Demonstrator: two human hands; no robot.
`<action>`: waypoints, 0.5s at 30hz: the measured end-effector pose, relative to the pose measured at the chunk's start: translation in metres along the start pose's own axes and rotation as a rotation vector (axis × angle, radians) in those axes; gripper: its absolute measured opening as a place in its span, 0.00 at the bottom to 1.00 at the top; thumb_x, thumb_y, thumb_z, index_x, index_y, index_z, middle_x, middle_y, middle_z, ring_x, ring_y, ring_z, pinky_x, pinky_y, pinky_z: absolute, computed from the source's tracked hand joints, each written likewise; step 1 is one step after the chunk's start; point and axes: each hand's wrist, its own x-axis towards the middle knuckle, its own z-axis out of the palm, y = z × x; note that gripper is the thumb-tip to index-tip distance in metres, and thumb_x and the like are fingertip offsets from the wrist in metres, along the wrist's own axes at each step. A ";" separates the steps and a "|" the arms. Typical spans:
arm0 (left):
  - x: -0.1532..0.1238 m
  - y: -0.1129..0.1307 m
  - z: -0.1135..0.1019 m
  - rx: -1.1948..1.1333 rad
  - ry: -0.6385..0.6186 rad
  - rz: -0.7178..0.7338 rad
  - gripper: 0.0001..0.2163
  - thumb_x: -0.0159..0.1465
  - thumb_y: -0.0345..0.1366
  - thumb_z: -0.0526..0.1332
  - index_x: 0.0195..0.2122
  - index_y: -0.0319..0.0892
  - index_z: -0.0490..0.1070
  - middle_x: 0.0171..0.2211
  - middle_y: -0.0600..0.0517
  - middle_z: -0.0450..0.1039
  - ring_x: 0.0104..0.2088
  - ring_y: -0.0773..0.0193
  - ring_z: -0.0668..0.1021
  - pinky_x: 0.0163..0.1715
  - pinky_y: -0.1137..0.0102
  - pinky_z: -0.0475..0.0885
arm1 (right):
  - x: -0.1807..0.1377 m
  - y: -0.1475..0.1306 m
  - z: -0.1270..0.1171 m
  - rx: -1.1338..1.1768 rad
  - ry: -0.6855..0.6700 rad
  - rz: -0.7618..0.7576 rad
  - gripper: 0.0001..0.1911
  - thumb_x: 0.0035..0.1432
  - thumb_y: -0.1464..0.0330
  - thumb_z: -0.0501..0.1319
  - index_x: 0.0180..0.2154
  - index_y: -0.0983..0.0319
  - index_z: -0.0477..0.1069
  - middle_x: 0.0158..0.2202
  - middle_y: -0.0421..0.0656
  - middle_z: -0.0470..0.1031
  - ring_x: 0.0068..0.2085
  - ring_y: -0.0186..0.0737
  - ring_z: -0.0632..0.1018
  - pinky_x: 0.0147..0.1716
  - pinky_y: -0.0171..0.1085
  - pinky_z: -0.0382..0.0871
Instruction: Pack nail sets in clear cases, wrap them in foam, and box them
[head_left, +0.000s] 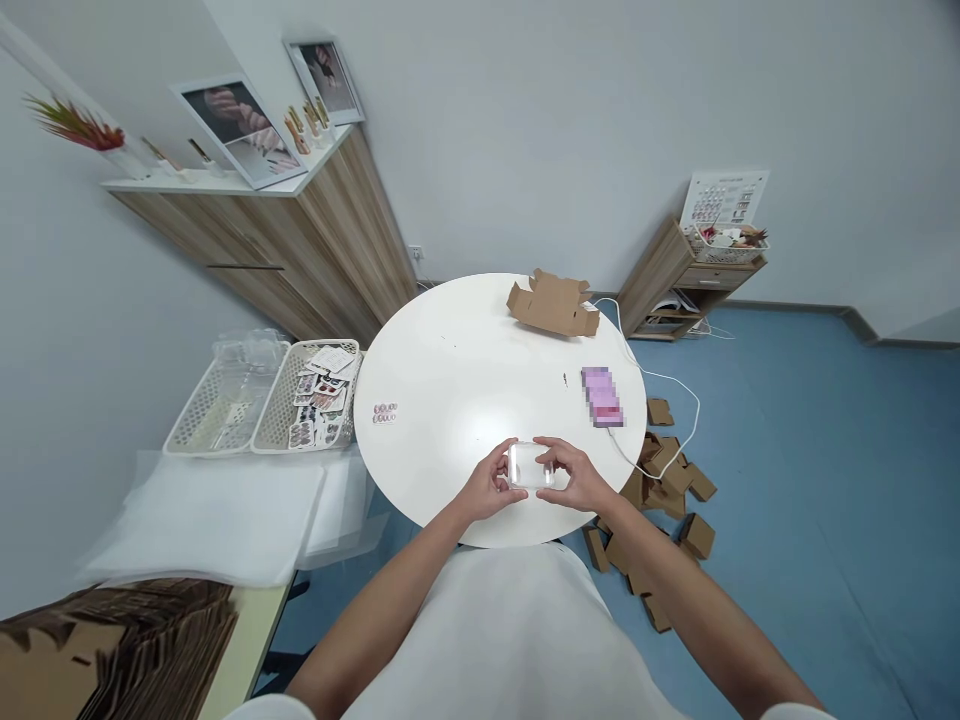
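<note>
Over the white table (457,370), left hand (484,487) and right hand (583,480), fingers (556,443) half-spread around 1 gripped clear case (528,466)

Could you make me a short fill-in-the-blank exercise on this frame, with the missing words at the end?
1. The clear case is held between the left hand and the ____ hand.
2. The small card with pinkish ovals lies near the ____ edge of the table, as seen in the picture.
3. The cable near the pixelated purple device is ____ in colour.
4. The floor is ____ in colour.

Missing words: right; left; white; blue.
</note>
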 end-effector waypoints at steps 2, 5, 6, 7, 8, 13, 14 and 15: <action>-0.001 -0.001 0.000 -0.030 -0.001 0.003 0.38 0.48 0.37 0.67 0.58 0.48 0.49 0.43 0.46 0.66 0.39 0.62 0.71 0.30 0.72 0.68 | 0.000 0.002 0.002 0.008 0.005 -0.008 0.21 0.38 0.65 0.67 0.39 0.58 0.67 0.52 0.50 0.62 0.37 0.40 0.72 0.33 0.40 0.68; -0.003 -0.001 0.001 -0.065 0.001 0.015 0.37 0.48 0.36 0.66 0.58 0.48 0.49 0.44 0.45 0.65 0.41 0.61 0.71 0.31 0.71 0.68 | 0.000 0.005 0.004 0.019 0.010 -0.015 0.22 0.38 0.65 0.67 0.39 0.58 0.67 0.52 0.51 0.62 0.38 0.40 0.72 0.33 0.40 0.68; -0.004 -0.001 0.002 -0.074 0.005 0.019 0.37 0.48 0.35 0.66 0.58 0.48 0.50 0.44 0.45 0.65 0.41 0.61 0.71 0.32 0.71 0.69 | 0.000 0.006 0.005 0.020 0.015 -0.017 0.22 0.38 0.65 0.67 0.39 0.58 0.67 0.52 0.51 0.62 0.38 0.40 0.72 0.33 0.40 0.68; -0.004 -0.001 0.003 -0.084 0.010 0.022 0.37 0.48 0.35 0.66 0.57 0.48 0.50 0.44 0.45 0.65 0.41 0.61 0.71 0.33 0.70 0.69 | 0.000 0.006 0.005 0.020 0.021 -0.019 0.22 0.38 0.65 0.67 0.38 0.58 0.67 0.52 0.50 0.62 0.37 0.40 0.72 0.32 0.40 0.68; -0.004 -0.001 0.003 -0.096 0.014 0.023 0.36 0.48 0.35 0.66 0.57 0.48 0.51 0.44 0.46 0.65 0.41 0.61 0.71 0.33 0.70 0.69 | 0.000 0.006 0.006 0.020 0.027 -0.021 0.22 0.38 0.65 0.67 0.38 0.58 0.67 0.52 0.50 0.63 0.37 0.39 0.72 0.32 0.39 0.68; -0.002 0.004 0.006 -0.184 0.047 0.024 0.36 0.48 0.34 0.67 0.57 0.47 0.52 0.45 0.45 0.65 0.43 0.60 0.71 0.38 0.67 0.69 | 0.001 0.002 0.009 0.009 0.071 -0.017 0.20 0.39 0.65 0.66 0.38 0.58 0.65 0.51 0.49 0.62 0.32 0.34 0.71 0.31 0.39 0.68; -0.001 0.005 0.006 -0.207 0.056 0.030 0.36 0.47 0.33 0.67 0.57 0.47 0.52 0.47 0.45 0.64 0.45 0.59 0.70 0.40 0.66 0.69 | 0.003 0.000 0.010 0.003 0.086 -0.017 0.20 0.40 0.66 0.65 0.38 0.58 0.65 0.51 0.49 0.62 0.32 0.34 0.70 0.32 0.39 0.68; 0.000 0.007 0.006 -0.228 0.062 0.036 0.37 0.47 0.33 0.67 0.56 0.48 0.52 0.49 0.44 0.62 0.47 0.58 0.69 0.41 0.65 0.68 | 0.004 -0.003 0.011 -0.004 0.099 -0.018 0.20 0.41 0.66 0.65 0.39 0.58 0.64 0.51 0.49 0.62 0.32 0.34 0.70 0.32 0.39 0.68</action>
